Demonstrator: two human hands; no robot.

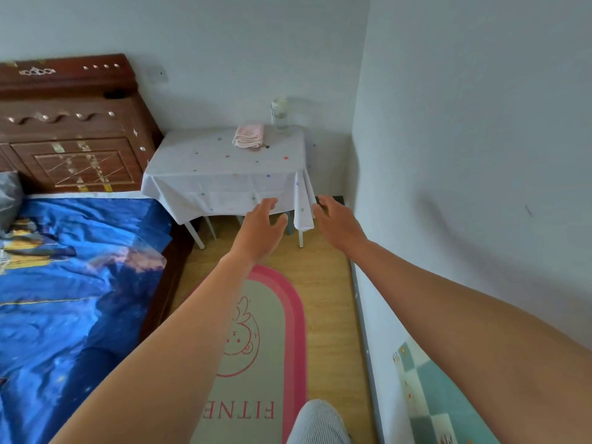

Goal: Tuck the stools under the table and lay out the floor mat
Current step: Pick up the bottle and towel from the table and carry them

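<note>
A small table point(224, 174) under a white star-dotted cloth stands in the room's corner. Beneath its front edge I see pale stool legs point(209, 227) and a grey-blue stool leg point(290, 224); the stools' seats are hidden by the cloth. An oval floor mat point(275, 331), grey with a pink border and a cartoon face, lies flat on the wooden floor in front of the table. My left hand point(261, 225) and my right hand point(336, 219) reach forward near the cloth's front hem, fingers spread, holding nothing.
A bed with a blue cover point(73, 283) and a dark wooden headboard point(73, 129) fills the left side. White walls close the right side and the back. A folded pink towel point(248, 136) and a clear bottle point(280, 115) sit on the table. My knee point(317, 424) shows at the bottom.
</note>
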